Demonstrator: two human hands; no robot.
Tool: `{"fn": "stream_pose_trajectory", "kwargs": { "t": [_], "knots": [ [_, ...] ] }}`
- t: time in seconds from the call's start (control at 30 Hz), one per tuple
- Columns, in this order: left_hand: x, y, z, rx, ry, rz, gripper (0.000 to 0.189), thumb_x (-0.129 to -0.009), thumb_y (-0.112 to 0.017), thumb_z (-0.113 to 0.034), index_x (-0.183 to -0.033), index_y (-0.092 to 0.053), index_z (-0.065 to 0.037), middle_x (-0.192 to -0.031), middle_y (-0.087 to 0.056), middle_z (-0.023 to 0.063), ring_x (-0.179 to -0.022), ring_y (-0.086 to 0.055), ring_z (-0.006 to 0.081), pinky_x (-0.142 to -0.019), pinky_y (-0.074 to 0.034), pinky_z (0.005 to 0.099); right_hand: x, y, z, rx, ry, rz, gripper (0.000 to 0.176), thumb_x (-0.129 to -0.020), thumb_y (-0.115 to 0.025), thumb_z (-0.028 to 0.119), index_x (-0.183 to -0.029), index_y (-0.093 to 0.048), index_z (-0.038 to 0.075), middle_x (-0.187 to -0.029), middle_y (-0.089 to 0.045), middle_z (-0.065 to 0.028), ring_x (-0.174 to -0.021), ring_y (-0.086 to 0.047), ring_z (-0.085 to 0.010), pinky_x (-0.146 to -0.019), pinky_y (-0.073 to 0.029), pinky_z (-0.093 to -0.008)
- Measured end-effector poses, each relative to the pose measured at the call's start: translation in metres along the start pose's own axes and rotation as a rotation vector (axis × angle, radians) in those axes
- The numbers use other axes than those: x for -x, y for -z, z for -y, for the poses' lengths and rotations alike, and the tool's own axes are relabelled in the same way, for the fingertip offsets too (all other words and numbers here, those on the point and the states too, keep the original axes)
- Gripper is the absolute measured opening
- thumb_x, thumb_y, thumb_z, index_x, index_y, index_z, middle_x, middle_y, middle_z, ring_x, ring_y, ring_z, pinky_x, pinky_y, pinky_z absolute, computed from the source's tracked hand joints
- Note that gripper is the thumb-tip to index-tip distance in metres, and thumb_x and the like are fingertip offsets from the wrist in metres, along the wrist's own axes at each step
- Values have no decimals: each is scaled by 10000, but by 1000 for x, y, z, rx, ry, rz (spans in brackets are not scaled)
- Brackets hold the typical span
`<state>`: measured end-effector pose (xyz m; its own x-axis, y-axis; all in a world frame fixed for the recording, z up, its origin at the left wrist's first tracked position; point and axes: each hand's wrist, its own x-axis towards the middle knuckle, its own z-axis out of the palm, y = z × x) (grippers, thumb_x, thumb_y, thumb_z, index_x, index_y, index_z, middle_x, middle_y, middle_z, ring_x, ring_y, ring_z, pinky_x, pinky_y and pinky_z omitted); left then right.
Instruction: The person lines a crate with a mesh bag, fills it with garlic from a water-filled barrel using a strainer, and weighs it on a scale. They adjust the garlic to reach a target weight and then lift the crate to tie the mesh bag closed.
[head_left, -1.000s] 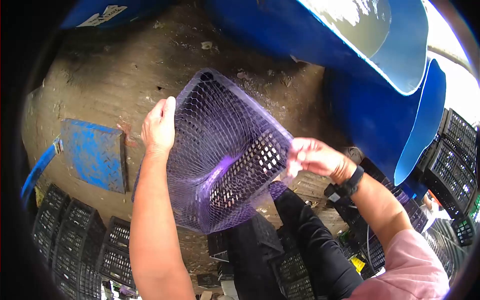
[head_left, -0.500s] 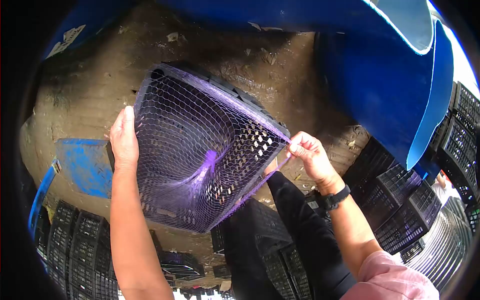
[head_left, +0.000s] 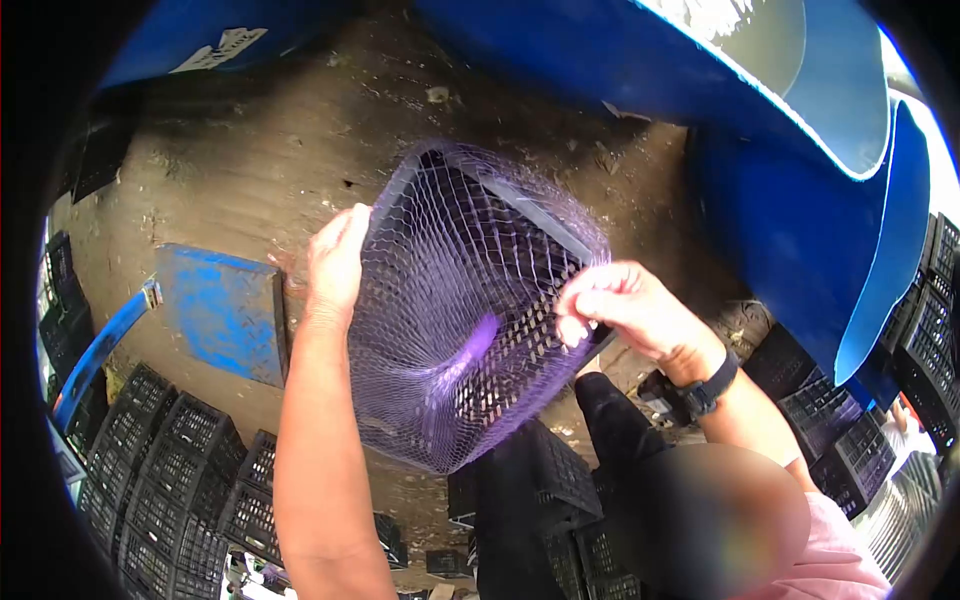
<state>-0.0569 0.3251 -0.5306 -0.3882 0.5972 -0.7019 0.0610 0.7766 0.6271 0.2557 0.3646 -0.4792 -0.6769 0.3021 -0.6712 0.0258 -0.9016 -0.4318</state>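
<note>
A black plastic crate (head_left: 535,215) is tilted in front of me, with a purple mesh net (head_left: 415,300) stretched across its open top. The net sags inward to a bunched purple knot (head_left: 480,340) near the middle. My left hand (head_left: 338,255) is closed on the crate's left side over the net, thumb along the rim. At the right corner, my right hand (head_left: 620,308) has curled fingers pinching the net's edge; the exact grip is partly hidden. A black watch (head_left: 712,385) is on the right wrist.
Large blue tubs (head_left: 780,230) stand at the upper right and along the top. A worn blue board (head_left: 220,310) lies at left on the dirty brown floor (head_left: 270,150). Stacked black crates (head_left: 180,470) fill the lower left, with more at right. A blurred round shape (head_left: 710,520) covers the lower right.
Both hands and the crate have shifted right in view. The net now wraps round the crate's right corner, where before its edge was stretched out taut from my right hand.
</note>
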Motion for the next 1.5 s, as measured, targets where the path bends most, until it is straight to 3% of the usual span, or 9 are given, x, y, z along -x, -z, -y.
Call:
{"fn": "stream_pose_trajectory", "kwargs": {
  "t": [0.07, 0.27, 0.4, 0.6, 0.8, 0.97, 1.23, 1.37, 1.5],
  "knots": [
    [-2, 6, -3, 73, 23, 56, 250, -888, -560, -247, -936, -638, -14, -867, -622, -5, -801, -527, 84, -768, -411, 237, -26, -12, 16, -140, 295, 18, 168, -889, -556, 186, -817, -569, 34, -866, -643, -141, -756, -611, -160, -701, -495, -284],
    [-39, -1, -32, 107, 120, 347, 113, -877, -556, -117, -792, -574, -45, -732, -569, -10, -643, -504, 79, -612, -420, 214, -20, 6, 25, -351, 209, -82, 150, -921, -497, 191, -847, -537, 66, -793, -635, -142, -515, -469, -101, -501, -406, -243],
    [-67, -26, -63, 51, -80, -20, 152, -888, -529, -109, -749, -549, -50, -674, -543, -13, -610, -480, 72, -587, -405, 215, -10, 38, 8, -201, 162, -343, 183, -940, -470, 172, -803, -524, 63, -677, -583, -65, -464, -374, -66, -447, -319, -201],
    [-85, -54, -51, -184, -76, 47, 182, -838, -606, -171, -877, -628, 6, -693, -592, 49, -646, -502, 100, -609, -420, 258, 1, 69, -15, -432, 145, -364, 182, -935, -474, 162, -790, -521, 63, -627, -533, -33, -441, -339, -58, -410, -277, -196],
    [-16, -55, -39, -495, -482, -208, 386, -877, -524, -346, -975, -614, 17, -859, -639, 174, -838, -599, 230, -772, -445, 339, 15, 95, -48, -89, 134, -541, 114, -885, -567, 136, -793, -560, 68, -650, -567, 5, -491, -409, -39, -446, -311, -172],
    [-22, -72, -65, -638, -229, -236, 504, -878, -359, -502, -1020, -624, -98, -1036, -603, 202, -1032, -542, 373, -891, -395, 432, -2, 106, -75, -31, 125, -604, 109, -871, -576, 110, -767, -577, 78, -667, -575, 23, -554, -456, -42, -507, -371, -175],
    [-13, -60, -72, -576, -237, -216, 353, -843, -471, -431, -971, -636, -147, -1009, -630, 127, -993, -573, 328, -872, -429, 431, -18, 100, -46, 325, 182, -730, 64, -859, -573, 119, -856, -600, 61, -732, -569, 23, -641, -500, -61, -588, -403, -190],
    [6, -55, -31, -346, -817, -445, 311, -771, -627, -259, -1019, -586, -75, -1104, -590, 139, -1004, -570, 315, -859, -439, 409, -20, 23, 8, 691, 239, -406, 664, -793, -666, 230, -1321, -369, -43, -1310, -459, -195, -1248, -402, -270, -1039, -311, -369],
    [111, -1, 29, -215, -603, -697, 516, -650, -717, -97, -1114, -511, -2, -1167, -539, 188, -1092, -512, 340, -949, -385, 403, -64, -1, -2, 1168, 11, -484, 412, -765, -660, 180, -1087, -561, -57, -962, -639, -209, -911, -623, -270, -836, -457, -346]
  ]
}}
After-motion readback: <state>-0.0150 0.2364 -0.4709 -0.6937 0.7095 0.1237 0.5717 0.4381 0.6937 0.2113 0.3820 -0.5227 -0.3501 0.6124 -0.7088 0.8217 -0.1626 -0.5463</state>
